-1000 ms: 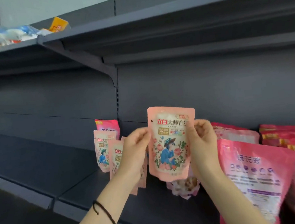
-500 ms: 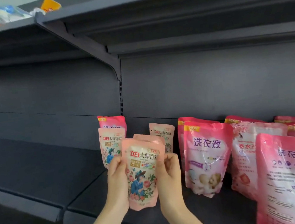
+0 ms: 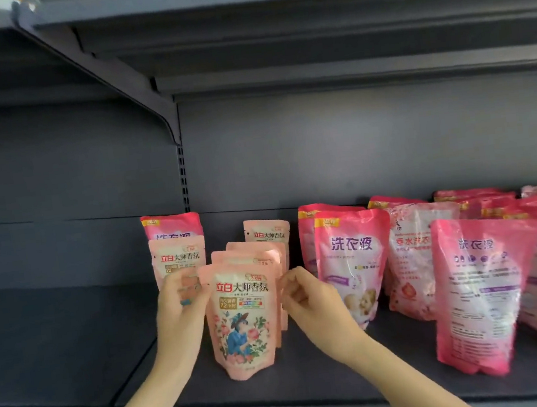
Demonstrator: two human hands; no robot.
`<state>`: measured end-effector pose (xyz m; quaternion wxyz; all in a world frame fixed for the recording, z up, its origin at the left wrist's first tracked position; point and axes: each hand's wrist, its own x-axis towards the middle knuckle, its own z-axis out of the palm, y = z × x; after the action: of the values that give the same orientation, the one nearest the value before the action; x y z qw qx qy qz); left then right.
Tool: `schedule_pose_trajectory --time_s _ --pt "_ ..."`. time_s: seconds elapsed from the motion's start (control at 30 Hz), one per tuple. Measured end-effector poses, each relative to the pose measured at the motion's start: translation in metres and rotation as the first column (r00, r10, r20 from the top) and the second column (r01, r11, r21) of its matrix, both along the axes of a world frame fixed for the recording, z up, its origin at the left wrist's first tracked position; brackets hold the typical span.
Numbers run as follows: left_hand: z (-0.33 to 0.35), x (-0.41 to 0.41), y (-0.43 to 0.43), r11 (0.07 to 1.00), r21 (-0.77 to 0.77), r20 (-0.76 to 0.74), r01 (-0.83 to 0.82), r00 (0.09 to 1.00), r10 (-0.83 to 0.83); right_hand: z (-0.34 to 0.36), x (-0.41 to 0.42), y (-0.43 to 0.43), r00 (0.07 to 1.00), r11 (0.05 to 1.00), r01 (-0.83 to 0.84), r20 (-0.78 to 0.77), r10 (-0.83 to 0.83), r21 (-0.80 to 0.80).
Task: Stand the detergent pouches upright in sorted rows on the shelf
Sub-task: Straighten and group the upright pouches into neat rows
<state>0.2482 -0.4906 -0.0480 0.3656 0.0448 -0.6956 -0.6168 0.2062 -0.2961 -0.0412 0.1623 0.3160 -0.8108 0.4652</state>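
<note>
A small peach detergent pouch (image 3: 243, 320) with a flower picture stands upright on the dark shelf (image 3: 314, 385), at the front of a row of matching peach pouches (image 3: 254, 251). My left hand (image 3: 179, 314) pinches its upper left edge. My right hand (image 3: 308, 302) holds its right edge with curled fingers. Another peach pouch (image 3: 179, 257) stands to the left with a pink one (image 3: 172, 226) behind it.
Larger pink pouches stand to the right: one with purple lettering (image 3: 350, 261), a pale one (image 3: 413, 253) and a back-facing one (image 3: 481, 293) near the front edge. The shelf section on the left (image 3: 57, 327) is bare. An upper shelf (image 3: 273, 18) overhangs.
Both hands lowered the peach pouch from in front of me down and left onto the shelf, in front of the matching row. It now stands on its base.
</note>
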Motion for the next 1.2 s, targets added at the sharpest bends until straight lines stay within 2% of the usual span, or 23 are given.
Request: schedule_pose_trajectory --time_s 0.1,0.2,0.27,0.33,0.4,0.43,0.53,0.57,0.6,0.73,0.83,0.87,0.97,1.1,1.2 --pt "0.018 0.002 0.000 0.938 -0.319 -0.097 -0.137 0.989 0.112 0.006 0.008 0.021 0.998 0.991 0.052 -0.053 -0.046 0.123" --pt "0.039 -0.002 0.010 0.703 -0.679 -0.183 -0.213 0.976 0.120 0.019 0.016 0.047 0.992 0.948 0.112 -0.086 -0.091 0.296" --pt "0.057 -0.006 0.022 0.545 -0.811 -0.205 -0.214 0.976 0.079 0.041 0.018 0.064 0.991 0.916 0.131 -0.055 -0.119 0.380" --pt "0.081 -0.012 0.040 0.394 -0.904 -0.185 -0.167 0.983 -0.008 0.074 0.018 0.085 0.981 0.867 0.185 -0.132 -0.140 0.462" --pt "0.109 -0.019 0.064 0.237 -0.970 -0.078 -0.051 0.991 -0.107 0.114 0.018 0.107 0.963 0.749 0.240 -0.246 -0.106 0.618" --pt "0.123 -0.024 0.079 0.130 -0.991 -0.022 -0.005 0.991 -0.131 0.134 0.017 0.118 0.955 0.651 0.266 -0.288 -0.075 0.711" --pt "0.154 -0.042 0.123 -0.259 -0.961 -0.055 -0.097 0.985 -0.163 0.178 0.016 0.143 0.925 0.374 0.341 -0.378 0.030 0.863" --pt "0.162 -0.049 0.135 -0.339 -0.931 -0.080 -0.132 0.983 -0.164 0.189 0.014 0.148 0.914 0.322 0.364 -0.401 0.055 0.874" --pt "0.169 -0.058 0.148 -0.381 -0.911 -0.101 -0.158 0.981 -0.166 0.198 0.009 0.156 0.899 0.284 0.396 -0.431 0.073 0.873" --pt "0.189 -0.103 0.189 -0.400 -0.888 -0.164 -0.226 0.969 -0.184 0.218 -0.032 0.190 0.838 0.153 0.517 -0.535 0.113 0.842" --pt "0.189 -0.143 0.215 -0.428 -0.884 -0.142 -0.189 0.980 -0.139 0.215 -0.077 0.218 0.819 0.008 0.561 -0.556 0.142 0.828" --pt "0.187 -0.155 0.221 -0.437 -0.885 -0.125 -0.162 0.986 -0.112 0.213 -0.092 0.226 0.817 -0.012 0.565 -0.557 0.145 0.825" --pt "0.177 -0.181 0.236 -0.378 -0.926 0.005 -0.006 1.000 -0.028 0.204 -0.128 0.241 0.867 0.013 0.489 -0.487 0.108 0.872" --pt "0.165 -0.196 0.241 -0.270 -0.941 0.201 0.202 0.979 0.030 0.188 -0.150 0.246 0.946 0.127 0.311 -0.319 0.056 0.942" --pt "0.167 -0.194 0.244 -0.208 -0.952 0.222 0.224 0.974 0.032 0.186 -0.153 0.249 0.959 0.211 0.271 -0.282 0.024 0.939"
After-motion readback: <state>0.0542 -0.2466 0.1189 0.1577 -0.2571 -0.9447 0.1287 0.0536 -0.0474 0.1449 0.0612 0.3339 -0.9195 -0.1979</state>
